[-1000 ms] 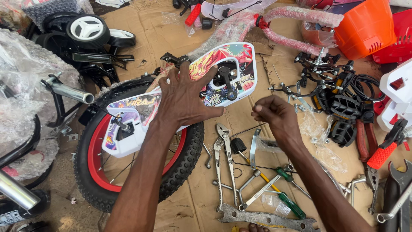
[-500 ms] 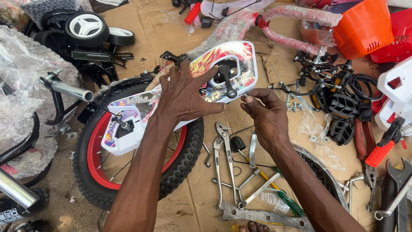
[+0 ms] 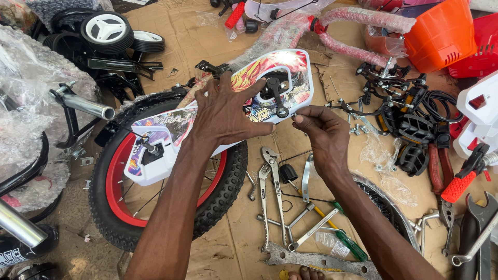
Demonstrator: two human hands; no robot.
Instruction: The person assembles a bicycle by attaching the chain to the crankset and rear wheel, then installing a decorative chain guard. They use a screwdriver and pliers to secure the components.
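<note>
The left hand [image 3: 225, 111] lies flat, fingers spread, on a white printed chain guard [image 3: 218, 116] that rests across a small bicycle wheel [image 3: 171, 181] with a red rim and knobby black tyre; its grip is open, a pressing palm rather than a clasp. The right hand [image 3: 321, 137] meets the guard's lower right edge with thumb and forefinger pinched together, apparently on some small fastener, though what is between the fingertips is too small to make out. A black crank arm [image 3: 277, 96] already shows through the guard's cut-out, so the guard looks seated in place but, as a judgement, not yet fastened: the pliers [image 3: 270, 192], the green-handled screwdriver [image 3: 342, 236] and the flat wrench [image 3: 321, 262] lie untouched on the cardboard [image 3: 244, 238] covering the floor. The palm hides the guard's middle, and the bicycle frame beneath it cannot be seen. The black pedals [image 3: 415, 140] wait well apart to the right.
</note>
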